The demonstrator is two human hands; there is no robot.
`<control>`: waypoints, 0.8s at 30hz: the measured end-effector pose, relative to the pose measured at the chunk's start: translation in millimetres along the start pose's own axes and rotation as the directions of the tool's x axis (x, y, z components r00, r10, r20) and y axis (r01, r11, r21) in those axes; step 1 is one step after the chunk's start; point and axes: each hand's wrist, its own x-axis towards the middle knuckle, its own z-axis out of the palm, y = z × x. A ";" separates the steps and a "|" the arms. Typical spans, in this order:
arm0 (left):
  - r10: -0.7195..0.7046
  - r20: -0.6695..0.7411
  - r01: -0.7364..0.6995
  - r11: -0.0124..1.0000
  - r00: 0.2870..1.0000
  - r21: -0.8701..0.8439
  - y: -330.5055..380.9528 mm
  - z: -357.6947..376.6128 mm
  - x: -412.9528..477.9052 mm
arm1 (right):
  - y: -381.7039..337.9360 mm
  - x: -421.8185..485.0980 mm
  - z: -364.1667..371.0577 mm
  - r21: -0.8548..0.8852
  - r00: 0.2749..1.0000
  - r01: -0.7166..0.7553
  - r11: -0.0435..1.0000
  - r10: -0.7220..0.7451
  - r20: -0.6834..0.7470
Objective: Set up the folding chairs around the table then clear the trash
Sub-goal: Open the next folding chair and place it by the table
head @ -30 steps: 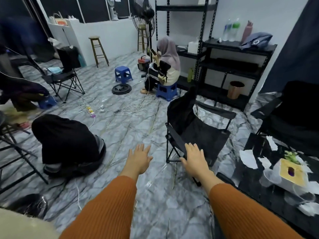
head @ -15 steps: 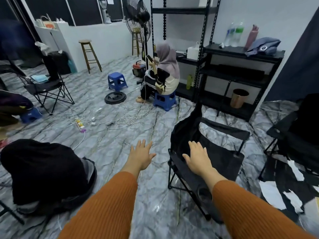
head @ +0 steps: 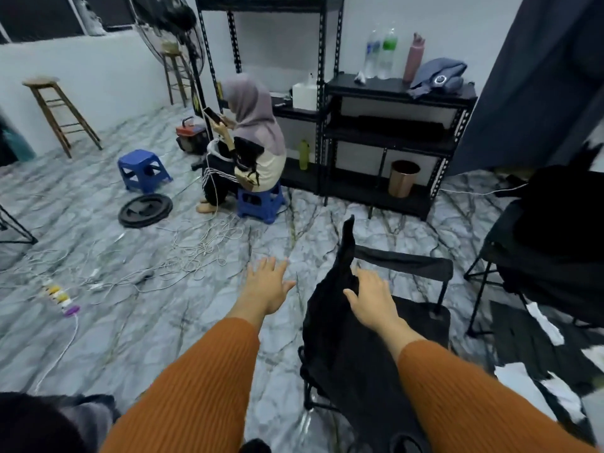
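Observation:
A black folding chair [head: 402, 328] stands opened on the marble floor right in front of me, its fabric backrest slumped to the left. My right hand [head: 371, 297] hovers flat over its seat, fingers spread, holding nothing. My left hand [head: 266, 286] is out over the bare floor to the left of the chair, open too. A second black folding chair [head: 549, 243] stands at the right. The black table [head: 536, 351] shows at the lower right with white paper scraps [head: 544, 323] on it.
A person [head: 248, 142] sits on a blue stool by the black shelving [head: 389, 132]. A tangle of white cables [head: 199, 253] and a power strip [head: 60, 297] lie on the floor at left. A copper bin [head: 403, 178] stands under the shelf. Another person's dark clothing [head: 49, 423] fills the bottom left corner.
The view has swung right and moved closer to the chair. Both hands stay open and outstretched, the right one now farther over the seat.

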 end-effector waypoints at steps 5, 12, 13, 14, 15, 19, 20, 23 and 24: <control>0.159 0.053 -0.163 0.984 0.986 0.075 -10.6 -16.1 93.4 | -11.9 55.9 11.6 0.062 0.983 -0.165 0.984 0.169 -0.068; 0.427 0.159 -0.443 0.892 0.890 0.086 4.4 -31.0 202.3 | -22.0 104.4 22.7 0.152 0.895 -0.408 0.900 0.428 -0.128; 0.466 0.163 -0.482 0.872 0.870 0.080 10.9 -31.0 215.4 | -19.9 108.5 23.4 0.158 0.875 -0.446 0.881 0.467 -0.131; 0.504 0.170 -0.522 0.849 0.847 0.079 18.4 -30.7 228.7 | -17.0 112.4 24.0 0.169 0.850 -0.487 0.857 0.510 -0.133; 0.542 0.177 -0.561 0.824 0.821 0.076 26.9 -30.2 241.8 | -13.0 116.1 24.0 0.183 0.822 -0.527 0.830 0.553 -0.139; 0.691 0.177 -0.708 0.704 0.701 0.053 68.3 -25.7 286.4 | 7.6 131.0 21.2 0.231 0.715 -0.638 0.735 0.676 -0.178; 0.722 0.184 -0.741 0.669 0.667 0.057 79.4 -25.0 295.8 | 11.8 134.6 20.1 0.244 0.686 -0.662 0.708 0.704 -0.184; 0.782 0.213 -0.806 0.590 0.586 0.053 113.2 -21.9 322.0 | 24.6 146.3 18.3 0.269 0.615 -0.710 0.650 0.759 -0.213; 0.796 0.231 -0.824 0.564 0.560 0.054 123.1 -21.4 329.8 | 28.1 150.2 17.6 0.280 0.591 -0.726 0.628 0.778 -0.213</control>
